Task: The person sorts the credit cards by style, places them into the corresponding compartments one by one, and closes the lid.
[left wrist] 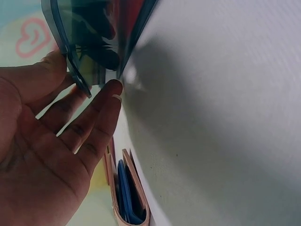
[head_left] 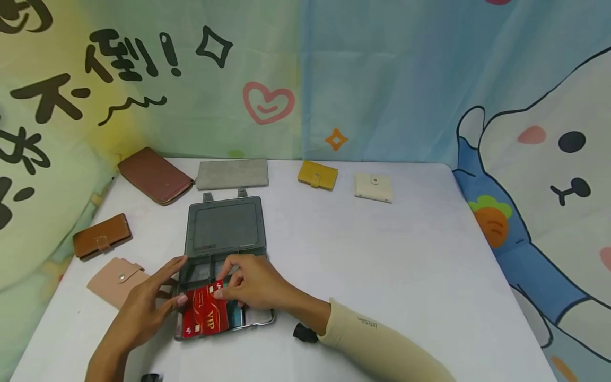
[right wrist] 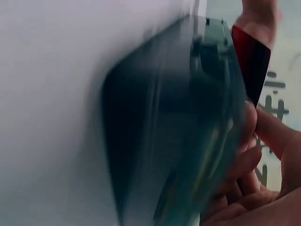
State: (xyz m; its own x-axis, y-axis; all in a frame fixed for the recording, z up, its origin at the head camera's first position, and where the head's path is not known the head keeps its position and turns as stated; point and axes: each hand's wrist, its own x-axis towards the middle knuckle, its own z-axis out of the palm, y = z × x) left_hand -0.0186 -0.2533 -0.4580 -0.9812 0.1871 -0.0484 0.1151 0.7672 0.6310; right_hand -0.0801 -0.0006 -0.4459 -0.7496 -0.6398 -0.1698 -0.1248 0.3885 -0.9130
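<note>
A red VIP card [head_left: 206, 310] lies over the front part of an opened grey, translucent compartment box [head_left: 196, 271]. My right hand [head_left: 253, 281] pinches the card near its upper right corner between thumb and finger. In the right wrist view the red card [right wrist: 251, 63] stands up past the box rim, above the fingertips. My left hand [head_left: 143, 310] rests along the box's left side, thumb tip by the card's left edge. From the left wrist, its fingers [left wrist: 101, 122] stretch fairly straight to the box wall [left wrist: 91, 42]. Other cards show beneath the red one.
Left of the box are a pink snap wallet [head_left: 112, 281] and a brown wallet [head_left: 102, 236]. Along the back lie a zipped maroon wallet [head_left: 154, 175], a grey wallet [head_left: 232, 174], a yellow one [head_left: 317, 175] and a cream one [head_left: 374, 188]. The lid [head_left: 225, 225] leans back, latches outward.
</note>
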